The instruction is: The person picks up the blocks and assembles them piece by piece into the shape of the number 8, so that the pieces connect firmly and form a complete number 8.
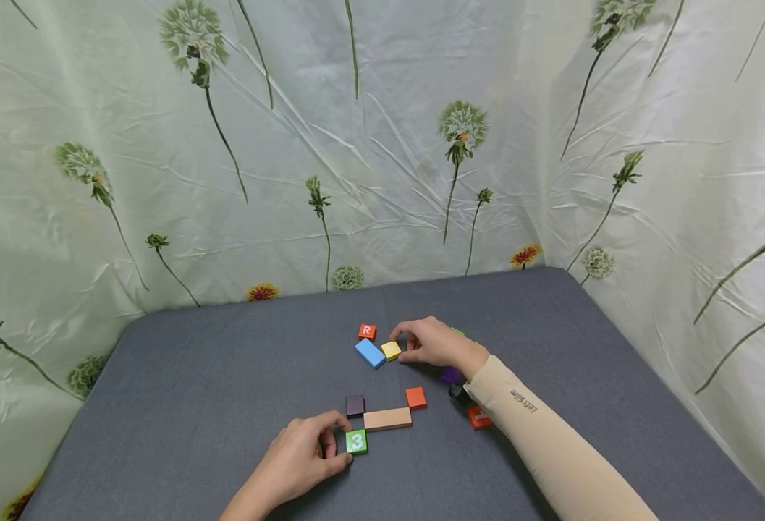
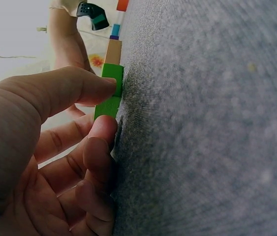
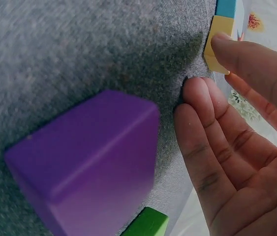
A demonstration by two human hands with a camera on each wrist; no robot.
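Note:
My left hand (image 1: 304,452) pinches a green block with a white 3 (image 1: 357,442) between thumb and index finger, low on the grey table. In the left wrist view the thumb lies against the green block (image 2: 109,88). Touching or close to it are a tan plank (image 1: 387,419) and a dark purple block (image 1: 354,406), with an orange-red block (image 1: 416,398) at the plank's far right corner. Farther back, my right hand (image 1: 437,343) pinches a small yellow block (image 1: 391,351), its thumb on one side in the right wrist view. Against the yellow block lies a blue block (image 1: 370,353).
A red block marked R (image 1: 367,331) lies behind the blue one. Under and beside the right forearm are a purple block (image 3: 94,147), a red block (image 1: 478,417) and a partly hidden green block (image 3: 148,223). A flower-print cloth (image 1: 382,145) hangs behind the table (image 1: 226,383).

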